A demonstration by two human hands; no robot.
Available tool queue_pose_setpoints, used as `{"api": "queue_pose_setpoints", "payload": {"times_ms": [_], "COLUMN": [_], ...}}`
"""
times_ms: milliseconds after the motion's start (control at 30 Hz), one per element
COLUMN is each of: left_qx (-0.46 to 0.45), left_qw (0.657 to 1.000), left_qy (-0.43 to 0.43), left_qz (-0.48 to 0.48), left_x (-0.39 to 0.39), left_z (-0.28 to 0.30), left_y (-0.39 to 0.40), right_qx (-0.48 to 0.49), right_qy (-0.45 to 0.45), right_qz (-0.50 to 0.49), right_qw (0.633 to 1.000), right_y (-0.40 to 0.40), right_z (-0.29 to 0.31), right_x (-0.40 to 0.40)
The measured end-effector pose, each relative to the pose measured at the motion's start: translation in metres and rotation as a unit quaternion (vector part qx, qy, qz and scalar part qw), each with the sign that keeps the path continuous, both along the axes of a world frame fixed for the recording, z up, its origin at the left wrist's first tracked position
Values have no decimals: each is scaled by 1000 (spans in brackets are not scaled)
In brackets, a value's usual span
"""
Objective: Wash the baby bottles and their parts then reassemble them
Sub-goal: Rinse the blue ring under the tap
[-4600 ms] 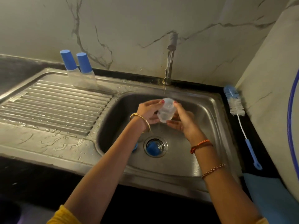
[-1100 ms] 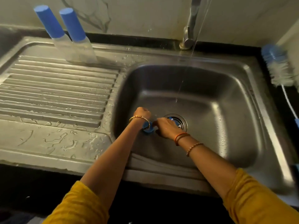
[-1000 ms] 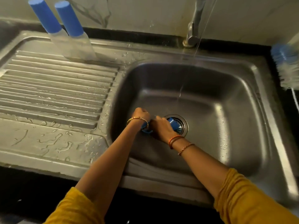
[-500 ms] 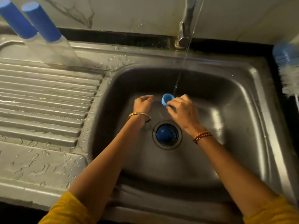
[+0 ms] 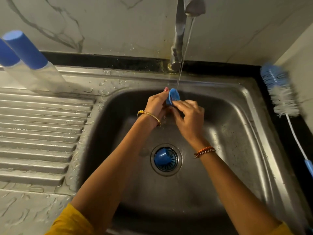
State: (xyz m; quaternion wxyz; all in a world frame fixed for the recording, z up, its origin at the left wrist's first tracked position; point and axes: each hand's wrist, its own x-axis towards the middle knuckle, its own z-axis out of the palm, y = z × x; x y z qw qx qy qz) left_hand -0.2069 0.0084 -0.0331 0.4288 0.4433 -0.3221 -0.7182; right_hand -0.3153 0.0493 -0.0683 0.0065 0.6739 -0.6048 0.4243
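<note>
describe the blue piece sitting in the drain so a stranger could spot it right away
Start at the steel sink and drop to the round drain at the basin's bottom. The blue cap lies there on the strainer, untouched, below the hands. The other blue part is held up under the water stream.

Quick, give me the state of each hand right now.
Left hand: fingers curled round the small round blue plastic bottle part under the tap stream.
Right hand: fingertips pinch the same blue part from the other side.
</note>
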Motion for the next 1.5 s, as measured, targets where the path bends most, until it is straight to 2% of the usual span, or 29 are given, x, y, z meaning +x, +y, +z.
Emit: {"api": "queue_pose_setpoints", "payload": {"times_ms": [67,133,233,300,333,367,467,500,567,733,767,833,933,1033,1200,1367,1500], "left_qx": [4,11,-38,-39,-28,-18,10,22,40,45,43,51,85,112,79,147,210], "left_qw": [999,998,997,998,999,999,998,997,995,999,999,998,995,993,996,989,977], "left_qy": [-48,-55,-64,-50,-37,-28,-56,-68,-72,-3,4,-1,-52,-27,40,30,35], "left_qz": [-8,-11,-32,-15,-4,0,-25,-39,-49,0,6,22,-7,-4,6,-7,-21], "left_x": [0,-1,-4,-6,-6,-4,3,4,3,-1,0,4,9,7,-4,3,2], "left_z": [2,3,-2,-1,2,4,9,9,8,10,13,16,16,14,14,7,5], "left_y": [-1,2,9,12,10,7,1,0,3,4,3,0,-1,-1,4,11,16], "right_qx": [-56,-63,46,74,65,43,-58,-74,-86,-38,-40,-54,-68,-54,-22,-13,-16], "right_qy": [93,83,-138,-221,-208,-160,65,99,98,-43,-30,51,144,123,32,120,130], "right_qz": [-1,-17,-56,-48,-36,-20,9,18,13,-58,-61,-29,44,31,-43,56,63], "right_qw": [994,994,988,971,975,986,996,992,991,997,997,997,986,990,998,991,989], "right_y": [-4,-6,-9,-11,-10,-8,-5,-6,-9,-8,-8,-9,-9,-12,-9,0,4], "right_z": [-6,-5,11,20,21,19,6,4,2,21,22,18,5,7,22,15,16], "right_x": [-11,-12,10,19,17,12,-7,-12,-14,13,13,5,-14,-14,2,-12,-15]}}
